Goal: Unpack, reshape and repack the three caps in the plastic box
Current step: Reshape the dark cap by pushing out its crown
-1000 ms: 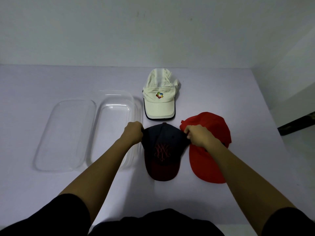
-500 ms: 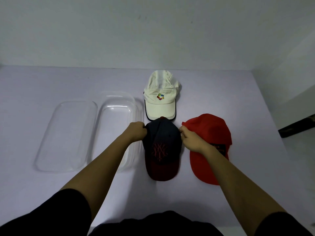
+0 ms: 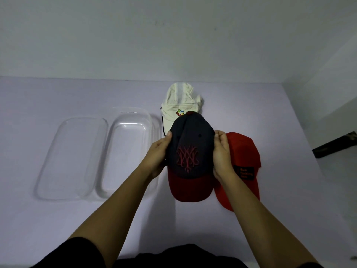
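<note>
Above the pale lilac surface [image 3: 58, 229], the left grip [image 3: 159, 151] and right grip [image 3: 222, 151] each grasp a side of the navy, red-brimmed fabric cap [image 3: 190, 149]; it is probably soft and light, so this hold suits it.

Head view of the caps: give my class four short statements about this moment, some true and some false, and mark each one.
1. Both the left hand and the right hand hold the navy cap. True.
2. The white cap sits inside the plastic box. False: the box holds no cap, and the white cap lies on the table beyond the navy cap.
3. The red cap lies on the table to the right of the navy cap. True.
4. The lid is closed on the box. False: it lies beside the box, on its left.
</note>
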A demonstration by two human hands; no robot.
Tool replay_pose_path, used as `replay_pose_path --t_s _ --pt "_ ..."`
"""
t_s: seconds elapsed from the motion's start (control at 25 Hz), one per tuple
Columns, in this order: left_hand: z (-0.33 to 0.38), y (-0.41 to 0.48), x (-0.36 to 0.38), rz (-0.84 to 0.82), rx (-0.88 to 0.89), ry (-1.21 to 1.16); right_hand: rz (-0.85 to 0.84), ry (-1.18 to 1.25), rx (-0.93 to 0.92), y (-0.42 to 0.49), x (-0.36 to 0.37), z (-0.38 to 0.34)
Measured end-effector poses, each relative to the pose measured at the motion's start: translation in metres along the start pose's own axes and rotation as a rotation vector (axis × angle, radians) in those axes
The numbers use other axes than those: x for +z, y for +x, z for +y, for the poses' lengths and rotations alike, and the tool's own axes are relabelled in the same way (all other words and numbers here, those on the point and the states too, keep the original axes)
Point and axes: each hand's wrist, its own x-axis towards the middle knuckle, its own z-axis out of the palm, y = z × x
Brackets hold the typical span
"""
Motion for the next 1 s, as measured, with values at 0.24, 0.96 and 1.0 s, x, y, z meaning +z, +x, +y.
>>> replay_pose_path --t_s 0.24,0.96,1.0 --pt "0.006 0.001 0.003 0.188 0.253 -0.128 -0.410 0.029 0.277 -0.017 -0.004 -0.005" --pt "-0.008 -0.002 0.006 -0.178 0.076 -0.560 -0.339 0.286 0.318 -0.011 -0.009 0.014" --pt "-0.008 -0.002 0.006 -0.166 0.106 -0.559 -0.393 0.322 0.335 -0.016 -0.009 0.015"
